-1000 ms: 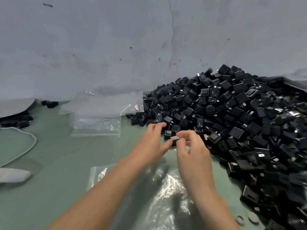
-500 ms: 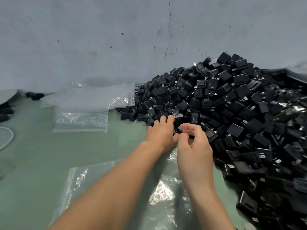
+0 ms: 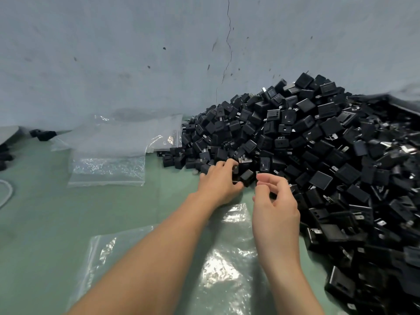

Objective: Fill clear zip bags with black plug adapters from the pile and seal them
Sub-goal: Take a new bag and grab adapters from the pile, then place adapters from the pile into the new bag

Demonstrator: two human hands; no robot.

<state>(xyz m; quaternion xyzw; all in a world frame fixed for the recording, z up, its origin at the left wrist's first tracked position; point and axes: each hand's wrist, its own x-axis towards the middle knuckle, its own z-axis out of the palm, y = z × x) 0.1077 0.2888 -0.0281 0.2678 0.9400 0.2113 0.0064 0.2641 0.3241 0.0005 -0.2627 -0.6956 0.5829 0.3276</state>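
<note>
Since half a second ago the hands have come apart. Then the fingertips met at the pile's edge. Now there is a gap between them, and one black piece shows in it. A second ago both were short of the pile, pinching one part together over the tabletop.

Left-hand grip [image 3: 218, 184] is at the near foot of the pile of black plug adapters [image 3: 318, 144], palm down. Its fingers are curled over the outermost pieces, and thumb and fingers close on a black adapter [image 3: 246, 177] at the pile's foot.

Right-hand grip [image 3: 276, 210] is just beside it on the right, not touching the left. Its fingers are curled, with the index tip bent toward the thumb. Dark shapes show between the fingers; cannot tell if it holds a piece or if that is the pile behind.

Clear zip bag [image 3: 227, 264] lies flat and crinkled on the green tabletop [image 3: 45, 223] under both forearms, with glare on it.

Stack of flat zip bags [image 3: 106, 170] lies to the left, well apart from the hands. A cloudy bag bundle [image 3: 122, 135] sits behind it against the wall [image 3: 136, 53], its right end touching the pile.

The pile banks up against the wall and runs off the right edge. White cable [image 3: 6, 192] is at the left edge. Loose black parts [image 3: 44, 135] lie by the wall, far left.
</note>
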